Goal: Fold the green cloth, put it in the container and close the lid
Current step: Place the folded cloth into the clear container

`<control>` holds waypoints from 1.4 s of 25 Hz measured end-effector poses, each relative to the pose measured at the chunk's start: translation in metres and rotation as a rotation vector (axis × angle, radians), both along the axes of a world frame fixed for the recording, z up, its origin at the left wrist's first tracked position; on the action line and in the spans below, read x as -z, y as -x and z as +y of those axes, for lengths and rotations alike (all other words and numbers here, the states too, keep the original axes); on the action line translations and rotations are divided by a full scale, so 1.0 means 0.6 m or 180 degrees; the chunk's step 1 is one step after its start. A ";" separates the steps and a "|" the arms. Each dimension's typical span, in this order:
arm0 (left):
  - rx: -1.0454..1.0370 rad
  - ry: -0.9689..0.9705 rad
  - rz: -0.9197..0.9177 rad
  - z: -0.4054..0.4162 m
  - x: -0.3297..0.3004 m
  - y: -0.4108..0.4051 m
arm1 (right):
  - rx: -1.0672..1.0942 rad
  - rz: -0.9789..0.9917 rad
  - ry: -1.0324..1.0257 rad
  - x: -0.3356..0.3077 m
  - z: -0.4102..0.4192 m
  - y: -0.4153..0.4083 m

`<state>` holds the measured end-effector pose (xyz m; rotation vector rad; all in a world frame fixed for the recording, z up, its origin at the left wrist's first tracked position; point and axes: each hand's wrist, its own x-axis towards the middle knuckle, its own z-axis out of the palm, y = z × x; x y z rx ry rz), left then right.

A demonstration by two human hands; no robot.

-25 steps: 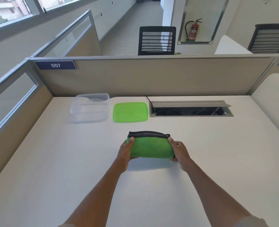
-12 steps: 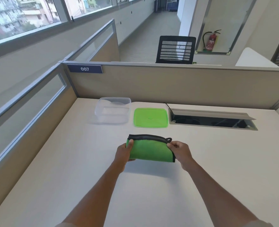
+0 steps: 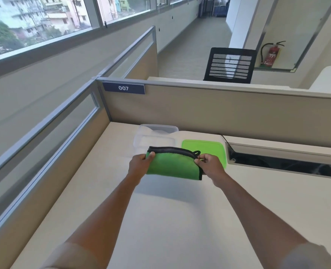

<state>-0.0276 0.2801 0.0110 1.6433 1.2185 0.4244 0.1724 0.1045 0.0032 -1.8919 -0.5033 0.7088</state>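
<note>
The folded green cloth (image 3: 172,165), edged in black, hangs in the air above the white desk, held at both ends. My left hand (image 3: 139,166) grips its left end and my right hand (image 3: 211,167) pinches its right end near a small black loop. Just behind the cloth stands the clear plastic container (image 3: 157,135), open and empty; the cloth hides its near wall. The green lid (image 3: 205,147) lies flat on the desk to the container's right, partly behind my right hand.
A cable hatch (image 3: 283,162) with its flap raised opens in the white desk (image 3: 170,220) right of the lid. Beige partition walls (image 3: 219,111) close the desk at the back and left. A black mesh chair (image 3: 229,65) stands beyond the partition.
Both hands have lifted the folded cloth off the desk and carried it forward toward the container. The camera has tilted up and shifted, so the container now sits right behind the cloth.
</note>
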 end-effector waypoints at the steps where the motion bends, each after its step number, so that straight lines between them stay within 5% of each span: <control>1: 0.0037 -0.0106 0.0055 0.027 -0.012 -0.006 | -0.0008 -0.0043 -0.0007 -0.008 0.026 -0.006; 13: -0.0067 -0.0755 0.0875 0.263 -0.038 -0.097 | -0.0262 -0.0539 0.0328 -0.023 0.281 -0.092; 25: 0.0447 -0.2338 0.2017 0.251 0.024 -0.150 | -0.1329 -0.2715 0.1174 -0.024 0.321 -0.108; 35: 0.0590 -0.2937 0.2673 0.253 0.045 -0.150 | -0.1540 -0.3628 0.1401 0.001 0.350 -0.097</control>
